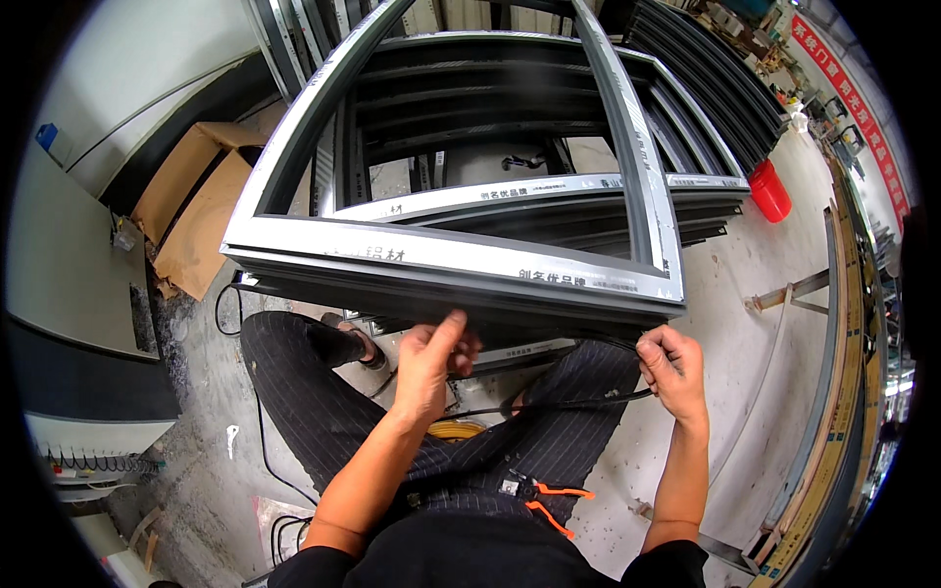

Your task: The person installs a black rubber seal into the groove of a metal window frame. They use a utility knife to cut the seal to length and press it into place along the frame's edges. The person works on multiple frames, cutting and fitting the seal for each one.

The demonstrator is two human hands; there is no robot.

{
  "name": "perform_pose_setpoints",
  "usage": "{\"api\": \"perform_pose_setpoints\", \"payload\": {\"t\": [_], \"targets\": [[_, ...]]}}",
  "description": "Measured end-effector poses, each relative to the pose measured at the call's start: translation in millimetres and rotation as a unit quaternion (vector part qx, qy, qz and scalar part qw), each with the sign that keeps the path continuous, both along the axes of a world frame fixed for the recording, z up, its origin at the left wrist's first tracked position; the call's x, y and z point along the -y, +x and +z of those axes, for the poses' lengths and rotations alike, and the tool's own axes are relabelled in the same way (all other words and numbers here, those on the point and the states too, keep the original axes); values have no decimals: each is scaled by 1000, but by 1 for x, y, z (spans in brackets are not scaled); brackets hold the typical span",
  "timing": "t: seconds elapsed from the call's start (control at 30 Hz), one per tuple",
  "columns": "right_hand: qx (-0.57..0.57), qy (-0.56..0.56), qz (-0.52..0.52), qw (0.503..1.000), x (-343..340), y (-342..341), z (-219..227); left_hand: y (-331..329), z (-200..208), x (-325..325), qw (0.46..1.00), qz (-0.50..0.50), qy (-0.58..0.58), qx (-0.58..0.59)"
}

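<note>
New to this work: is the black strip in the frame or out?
At least partly out: some strip runs from the right hand, clear of the frame.

Black-and-white frame [461, 257], black strip [618, 398], pinstriped black trousers [304, 397]

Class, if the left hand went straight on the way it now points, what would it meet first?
Probably the near dark edge of the white-faced frame, just ahead of the left hand; whether they already touch is unclear.

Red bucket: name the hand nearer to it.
Right. The right hand is closer, by the near right corner of the window frame; the red bucket sits ahead and to its right. The left hand is farther left, by the frame's near edge.
</note>
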State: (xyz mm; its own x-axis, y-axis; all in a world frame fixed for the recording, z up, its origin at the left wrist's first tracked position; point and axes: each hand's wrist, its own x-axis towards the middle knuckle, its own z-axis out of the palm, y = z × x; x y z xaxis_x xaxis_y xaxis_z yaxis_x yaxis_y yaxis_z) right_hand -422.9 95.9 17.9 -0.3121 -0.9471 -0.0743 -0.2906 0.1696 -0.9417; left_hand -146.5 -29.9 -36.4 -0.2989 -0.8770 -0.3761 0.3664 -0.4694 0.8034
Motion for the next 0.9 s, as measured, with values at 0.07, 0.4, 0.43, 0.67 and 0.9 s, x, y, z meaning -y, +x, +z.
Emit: {"api": "perform_pose_setpoints", "payload": {"t": [0.07,0.4,0.43,0.67,0.9], "targets": [[4,-13,-6,1000,1,-1,-4,2,-1,1,999,-41,7,-9],[7,3,-3,1000,4,-5,-7,-1,-1,9,995,-101,5,-25],[9,7,-5,1000,4,-6,-7,-3,0,11,993,-113,10,-34],[-36,15,-13,999,2,1,-3,1,-9,11,989,-147,-1,-31],[-149,3,-15,989,-1,8,1,-33,-9,3,991,-126,16,-33]]}}
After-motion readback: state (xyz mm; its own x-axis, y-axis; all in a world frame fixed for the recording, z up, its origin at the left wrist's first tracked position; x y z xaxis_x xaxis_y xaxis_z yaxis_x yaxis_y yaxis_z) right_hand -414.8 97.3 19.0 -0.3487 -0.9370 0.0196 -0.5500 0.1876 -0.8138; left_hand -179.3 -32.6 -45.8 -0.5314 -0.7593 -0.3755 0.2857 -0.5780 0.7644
